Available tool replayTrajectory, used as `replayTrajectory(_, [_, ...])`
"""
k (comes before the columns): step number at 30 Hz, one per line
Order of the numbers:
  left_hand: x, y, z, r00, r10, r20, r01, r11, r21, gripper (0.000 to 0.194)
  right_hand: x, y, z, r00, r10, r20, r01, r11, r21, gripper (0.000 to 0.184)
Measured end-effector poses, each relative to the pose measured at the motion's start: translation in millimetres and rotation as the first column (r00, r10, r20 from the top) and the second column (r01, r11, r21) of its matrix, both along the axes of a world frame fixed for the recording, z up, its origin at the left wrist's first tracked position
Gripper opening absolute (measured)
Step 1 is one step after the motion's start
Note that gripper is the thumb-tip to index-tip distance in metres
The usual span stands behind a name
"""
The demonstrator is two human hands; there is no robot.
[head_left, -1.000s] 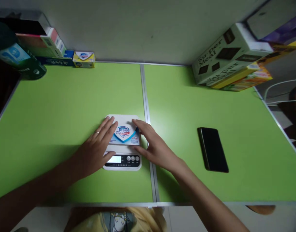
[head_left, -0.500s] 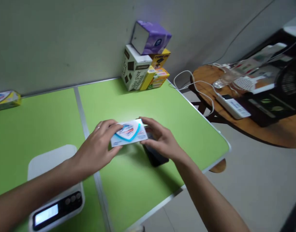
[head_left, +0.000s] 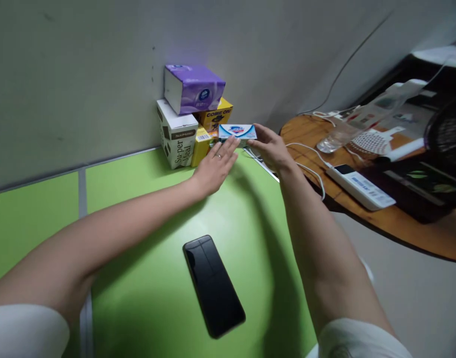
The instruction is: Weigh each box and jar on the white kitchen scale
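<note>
A white and blue Safeguard soap box (head_left: 237, 130) is at the far corner of the green table, beside the stacked boxes. My right hand (head_left: 270, 146) has its thumb and fingers around the right end of it. My left hand (head_left: 217, 169), fingers stretched out, lies in front of the soap box's lower left side; whether the fingertips touch it I cannot tell. Just left are a yellow box (head_left: 201, 144) and a white Su-per Meal box (head_left: 178, 136). The orange box behind my left hand is mostly hidden, and whether the soap box rests on it is unclear.
A purple tissue pack (head_left: 198, 89) sits on the Su-per Meal box, with a yellow COME ON box (head_left: 217, 117) behind. A black phone (head_left: 215, 286) lies on the green table (head_left: 146, 318). To the right, a wooden table (head_left: 302, 132) bears a power strip (head_left: 362, 186) and cables.
Both hands carried the soap box off the white kitchen scale to the far right corner. My left hand's fingers have loosened from it. The view has turned right, leaving the scale out of sight.
</note>
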State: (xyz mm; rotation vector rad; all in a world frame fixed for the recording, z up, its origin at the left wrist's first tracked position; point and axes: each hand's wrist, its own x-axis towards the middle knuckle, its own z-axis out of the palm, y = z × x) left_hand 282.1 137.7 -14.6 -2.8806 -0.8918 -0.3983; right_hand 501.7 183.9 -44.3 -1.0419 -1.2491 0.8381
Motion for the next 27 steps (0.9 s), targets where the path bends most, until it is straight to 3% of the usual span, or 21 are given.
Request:
replayTrajectory(4, [13, 27, -6.0, 0.994, 0.088, -0.071, -0.089, 0.996, -0.011, 0.057, -2, 28, -15.7, 0.997, 0.076, -0.032, -0.076, 0.997, -0.013, 0.058])
replayTrajectory(9, [6, 31, -17.1, 0.99, 0.128, -0.063, -0.127, 0.992, 0.016, 0.06, -11, 44, -25.4, 0.996, 0.086, 0.034, -0.088, 0.995, 0.048, 0.056])
replayTrajectory(13, [5, 34, -15.0, 0.987, 0.154, -0.05, -0.153, 0.988, 0.013, 0.061, -21, 52, -26.1, 0.989, 0.09, 0.113, -0.097, 0.994, 0.057, 0.053])
replayTrajectory(15, [5, 33, -10.0, 0.984, 0.161, -0.078, -0.16, 0.987, 0.016, 0.059, -27, 49, -24.0, 0.986, 0.022, 0.168, -0.029, 0.999, 0.041, 0.047])
replayTrajectory(17, [1, 26, -4.4, 0.982, 0.138, -0.132, -0.137, 0.99, 0.021, 0.056, -33, 36, -18.7, 0.96, -0.15, 0.237, 0.147, 0.989, 0.029, 0.04])
replayTrajectory(19, [-15, 8, -0.8, 0.978, 0.049, -0.202, -0.05, 0.999, -0.001, 0.055, -43, 9, -10.1, 0.882, -0.354, 0.31, 0.352, 0.934, 0.067, 0.033])
replayTrajectory(21, [-44, -18, 0.0, 0.972, -0.068, -0.227, 0.054, 0.996, -0.066, 0.053, -61, -29, 0.3, 0.807, -0.459, 0.371, 0.44, 0.887, 0.14, 0.025])
replayTrajectory(23, [-87, -50, -0.7, 0.978, -0.112, -0.175, 0.082, 0.982, -0.169, 0.052, -92, -73, 11.1, 0.827, -0.346, 0.443, 0.317, 0.938, 0.141, 0.02])
replayTrajectory(25, [-139, -81, 0.6, 0.994, -0.033, -0.106, -0.001, 0.953, -0.302, 0.052, -133, -116, 22.3, 0.871, -0.023, 0.49, 0.027, 1.0, -0.001, 0.021])
replayTrajectory(26, [-166, -97, 2.7, 0.996, 0.039, -0.078, -0.065, 0.928, -0.368, 0.051, -156, -135, 28.0, 0.845, 0.183, 0.502, -0.155, 0.983, -0.098, 0.021])
replayTrajectory(27, [-192, -111, 5.5, 0.992, 0.118, -0.054, -0.13, 0.894, -0.428, 0.05, -180, -151, 33.5, 0.78, 0.374, 0.502, -0.325, 0.927, -0.187, 0.022])
